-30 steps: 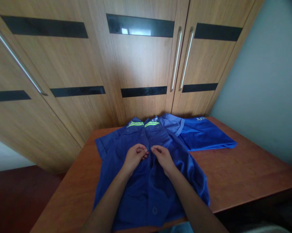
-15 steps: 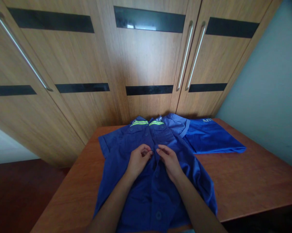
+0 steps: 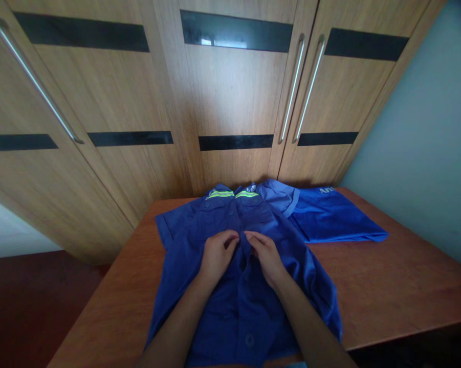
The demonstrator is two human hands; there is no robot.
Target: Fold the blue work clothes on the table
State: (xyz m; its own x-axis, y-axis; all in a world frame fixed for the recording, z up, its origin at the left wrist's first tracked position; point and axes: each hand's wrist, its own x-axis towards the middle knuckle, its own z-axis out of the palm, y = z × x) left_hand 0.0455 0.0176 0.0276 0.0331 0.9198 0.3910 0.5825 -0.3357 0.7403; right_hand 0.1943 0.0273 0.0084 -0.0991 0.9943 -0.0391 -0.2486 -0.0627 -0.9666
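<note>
A dark blue short-sleeved work shirt (image 3: 222,317) lies front up on the wooden table, its collar end away from me. Yellow-green reflective strips cross its chest above the buttoned pockets. At the middle of the front opening, my left hand (image 3: 218,255) pinches one edge of the placket between thumb and finger. Just to the right, my right hand (image 3: 266,255) pinches the facing edge, fingertips close to the left ones. Whatever button or buttonhole lies between the fingertips is too small to make out. A large button (image 3: 249,340) shows near the hem.
A folded bright blue garment (image 3: 333,217) with pale lettering lies at the back right, partly beneath the shirt's sleeve. Behind the table (image 3: 399,286) stands a wooden wardrobe (image 3: 234,92) with metal handles. A pale wall (image 3: 425,168) borders the right side.
My fingertips have come slightly closer together at the placket, the right ones shifting a little left. The shirt and the folded garment lie as before.
</note>
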